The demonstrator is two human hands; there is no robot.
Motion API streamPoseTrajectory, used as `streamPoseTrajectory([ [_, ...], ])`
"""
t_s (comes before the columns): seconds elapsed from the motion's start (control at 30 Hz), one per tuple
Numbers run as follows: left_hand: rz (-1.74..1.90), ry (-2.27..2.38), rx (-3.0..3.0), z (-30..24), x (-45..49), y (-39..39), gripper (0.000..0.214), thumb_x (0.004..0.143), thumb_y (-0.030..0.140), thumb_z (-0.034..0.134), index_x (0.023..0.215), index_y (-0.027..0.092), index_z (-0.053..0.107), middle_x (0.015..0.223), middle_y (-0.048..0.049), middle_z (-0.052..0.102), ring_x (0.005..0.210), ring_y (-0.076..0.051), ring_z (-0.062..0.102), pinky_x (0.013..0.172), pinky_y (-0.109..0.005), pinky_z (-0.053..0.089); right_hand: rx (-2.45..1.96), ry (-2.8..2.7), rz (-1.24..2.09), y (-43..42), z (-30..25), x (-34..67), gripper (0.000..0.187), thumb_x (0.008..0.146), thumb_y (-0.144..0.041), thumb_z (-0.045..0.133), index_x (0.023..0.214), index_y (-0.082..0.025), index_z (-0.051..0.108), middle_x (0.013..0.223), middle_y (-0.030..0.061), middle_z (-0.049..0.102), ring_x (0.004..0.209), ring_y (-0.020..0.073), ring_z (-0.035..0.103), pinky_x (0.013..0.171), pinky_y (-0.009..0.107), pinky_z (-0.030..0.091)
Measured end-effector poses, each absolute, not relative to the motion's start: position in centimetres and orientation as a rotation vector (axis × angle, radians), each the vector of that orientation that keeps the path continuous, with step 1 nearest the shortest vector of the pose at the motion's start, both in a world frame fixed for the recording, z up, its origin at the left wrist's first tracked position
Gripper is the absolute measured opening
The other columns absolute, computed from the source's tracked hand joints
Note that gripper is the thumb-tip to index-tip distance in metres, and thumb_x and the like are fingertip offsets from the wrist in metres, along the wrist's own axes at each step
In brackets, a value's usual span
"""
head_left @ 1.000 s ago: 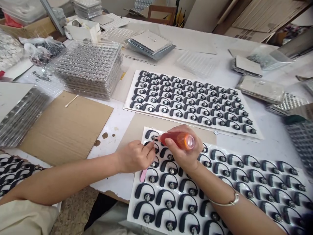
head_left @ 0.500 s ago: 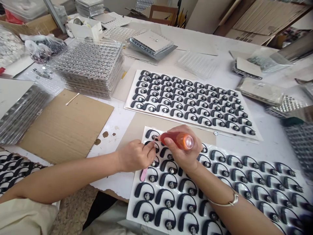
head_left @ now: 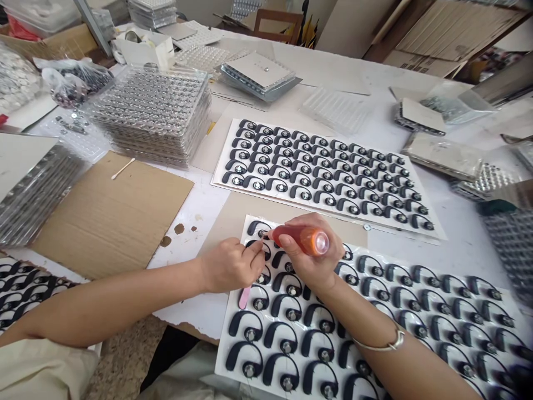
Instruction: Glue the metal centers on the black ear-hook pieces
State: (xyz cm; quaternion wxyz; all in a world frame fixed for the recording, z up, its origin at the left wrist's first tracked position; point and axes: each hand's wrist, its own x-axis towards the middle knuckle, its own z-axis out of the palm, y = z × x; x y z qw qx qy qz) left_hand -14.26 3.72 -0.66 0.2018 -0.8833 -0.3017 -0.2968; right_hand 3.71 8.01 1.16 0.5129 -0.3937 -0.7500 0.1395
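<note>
I count two boards of black hooks ahead, the near board (head_left: 270, 319) and the far board (head_left: 333, 172), a third board (head_left: 25, 289) at my left edge, one cardboard sheet (head_left: 108, 216) and one swab (head_left: 122, 169). All lie on a white table (head_left: 333, 72) crowded with clear tray stacks (head_left: 154, 111); a chair (head_left: 275, 19) stands beyond. My right hand (head_left: 312, 261) grips one orange screwdriver (head_left: 302, 238) over the near board's far-left corner, long axis nearly level, tip pointing left at a hook (head_left: 257, 226). My left hand (head_left: 231, 266) has its fingers (head_left: 254, 253) pinched beside that tip; one pink strip (head_left: 245, 297) shows beneath.

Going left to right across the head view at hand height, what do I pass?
Brown cardboard sheet → left hand gripping a pink stick → orange translucent tool handle in the right hand → grey studded tray.
</note>
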Motion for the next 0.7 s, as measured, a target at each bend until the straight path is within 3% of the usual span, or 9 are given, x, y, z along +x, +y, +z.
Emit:
streamPoseTrajectory([
  [0.7,-0.817,-0.851,-2.468,-0.9,-14.26,3.6,0.011,0.086,0.011,0.055,0.078,0.009,0.061,0.094,-0.0165,0.072,0.046,-0.012,0.056,0.04,-0.025,0.043,-0.868,-1.782,0.317,8.27,0.99,3.73,0.016,0.076,-0.029,0.071,0.083,-0.02,0.06,0.069,0.001,0.064,0.059,0.0151,0.058,0.054,0.032,0.049],
])
